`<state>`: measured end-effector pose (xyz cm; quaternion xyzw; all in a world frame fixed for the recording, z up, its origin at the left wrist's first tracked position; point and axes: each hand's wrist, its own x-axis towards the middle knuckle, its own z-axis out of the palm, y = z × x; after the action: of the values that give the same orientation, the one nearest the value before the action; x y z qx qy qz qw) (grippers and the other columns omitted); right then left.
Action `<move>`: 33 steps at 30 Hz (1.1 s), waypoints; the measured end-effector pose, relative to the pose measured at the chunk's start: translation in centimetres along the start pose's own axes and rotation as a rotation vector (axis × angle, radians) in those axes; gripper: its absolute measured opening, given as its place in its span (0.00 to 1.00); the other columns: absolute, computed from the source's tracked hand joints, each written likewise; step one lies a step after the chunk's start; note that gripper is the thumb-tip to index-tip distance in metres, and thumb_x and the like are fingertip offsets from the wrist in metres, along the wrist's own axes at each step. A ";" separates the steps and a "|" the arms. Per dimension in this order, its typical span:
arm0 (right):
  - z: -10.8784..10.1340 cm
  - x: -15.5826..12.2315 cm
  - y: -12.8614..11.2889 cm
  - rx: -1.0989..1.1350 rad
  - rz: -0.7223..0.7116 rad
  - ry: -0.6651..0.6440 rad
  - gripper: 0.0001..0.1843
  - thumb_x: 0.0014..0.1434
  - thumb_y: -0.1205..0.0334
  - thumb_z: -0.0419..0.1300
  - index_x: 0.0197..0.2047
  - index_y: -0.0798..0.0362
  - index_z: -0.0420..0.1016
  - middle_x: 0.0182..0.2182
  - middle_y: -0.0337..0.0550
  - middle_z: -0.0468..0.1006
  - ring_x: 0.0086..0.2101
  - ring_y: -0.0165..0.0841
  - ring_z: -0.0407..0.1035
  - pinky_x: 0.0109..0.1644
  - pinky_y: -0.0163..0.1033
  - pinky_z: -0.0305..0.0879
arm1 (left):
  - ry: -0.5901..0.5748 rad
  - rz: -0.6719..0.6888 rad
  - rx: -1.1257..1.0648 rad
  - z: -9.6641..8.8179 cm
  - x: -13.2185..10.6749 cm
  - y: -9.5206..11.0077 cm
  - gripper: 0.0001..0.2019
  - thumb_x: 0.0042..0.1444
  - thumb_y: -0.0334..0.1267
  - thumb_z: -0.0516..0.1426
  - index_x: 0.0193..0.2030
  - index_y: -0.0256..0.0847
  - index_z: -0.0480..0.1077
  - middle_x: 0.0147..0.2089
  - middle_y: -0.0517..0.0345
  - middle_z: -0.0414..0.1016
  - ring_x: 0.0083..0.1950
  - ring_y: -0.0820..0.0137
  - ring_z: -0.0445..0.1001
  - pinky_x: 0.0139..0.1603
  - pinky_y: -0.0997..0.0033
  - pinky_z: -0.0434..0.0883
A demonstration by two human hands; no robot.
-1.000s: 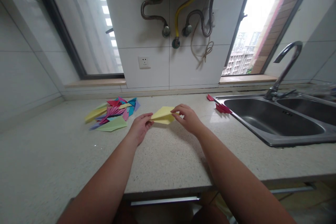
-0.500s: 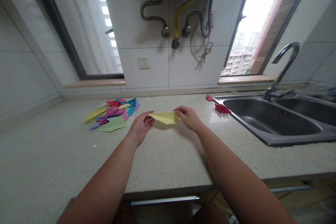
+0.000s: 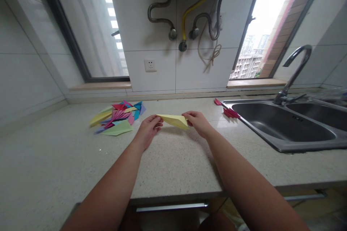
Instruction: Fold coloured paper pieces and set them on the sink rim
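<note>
Between my two hands, just above the countertop [image 3: 173, 166], is a folded yellow paper plane [image 3: 173, 120]. My left hand [image 3: 149, 127] pinches its narrow left tip between thumb and fingers. At the wider right end, my right hand [image 3: 195, 120] grips the upper corner with thumb and forefinger. Left of my left hand lies a heap of folded paper planes [image 3: 119, 115] in pink, red, blue, green, yellow and purple. Some pink folded papers [image 3: 231, 113] rest by the sink's edge, to the right of my right hand.
A steel double sink [image 3: 282, 126] with a curved faucet [image 3: 295, 68] is set into the counter at the right. The tiled wall behind carries a socket [image 3: 150, 65], metal hoses and a yellow pipe [image 3: 184, 21]. A drawer handle [image 3: 172, 207] runs below the front edge.
The yellow paper plane has turned slightly, its right end now tilted lower and showing more of its side. Both hands keep their hold; the view has shifted a little.
</note>
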<state>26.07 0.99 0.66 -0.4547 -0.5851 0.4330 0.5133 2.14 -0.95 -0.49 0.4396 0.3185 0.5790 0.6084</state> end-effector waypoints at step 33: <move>0.2 -0.2 -0.3 0.049 -0.002 0.003 0.11 0.50 0.60 0.64 0.36 0.55 0.80 0.36 0.47 0.79 0.34 0.32 0.70 0.38 0.38 0.69 | 0.011 0.028 0.056 0.1 0.0 0.2 0.18 0.52 0.40 0.64 0.50 0.39 0.73 0.39 0.52 0.78 0.35 0.71 0.76 0.35 0.74 0.74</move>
<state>25.85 0.69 0.83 -0.4418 -0.5740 0.4460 0.5257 2.15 -0.99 -0.27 0.4575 0.3317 0.5809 0.5858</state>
